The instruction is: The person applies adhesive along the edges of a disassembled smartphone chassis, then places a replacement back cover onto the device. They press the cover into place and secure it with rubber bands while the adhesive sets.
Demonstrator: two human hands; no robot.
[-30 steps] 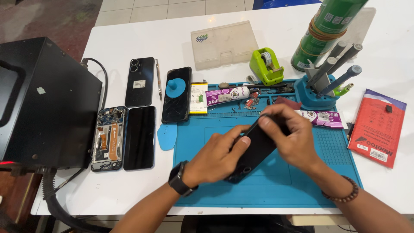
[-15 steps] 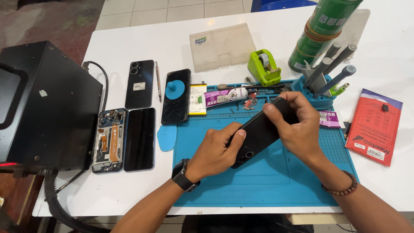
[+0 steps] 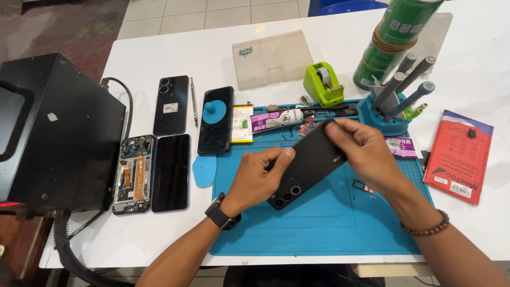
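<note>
A black phone (image 3: pixel 308 165), back side up with its camera lenses toward me, is held tilted above the blue work mat (image 3: pixel 329 223). My left hand (image 3: pixel 257 178) grips its lower left edge, thumb on the back cover. My right hand (image 3: pixel 366 151) holds the far upper end with its fingers curled over the corner. A dark watch sits on my left wrist and a bead bracelet on my right.
A black machine (image 3: pixel 58 133) stands at left with a cable. Beside it lie an opened phone frame (image 3: pixel 133 172), a dark screen (image 3: pixel 171 171), two more phones (image 3: pixel 171 103), (image 3: pixel 215 119), blue picks, a glue tube (image 3: pixel 276 119), a green tape dispenser (image 3: pixel 323 84), a tool holder (image 3: pixel 393 103), green cans (image 3: pixel 398 37), a red packet (image 3: pixel 459 157).
Both hands have lifted the phone off the mat and turned it, so its back with the camera lenses now faces up and its far end sits higher.
</note>
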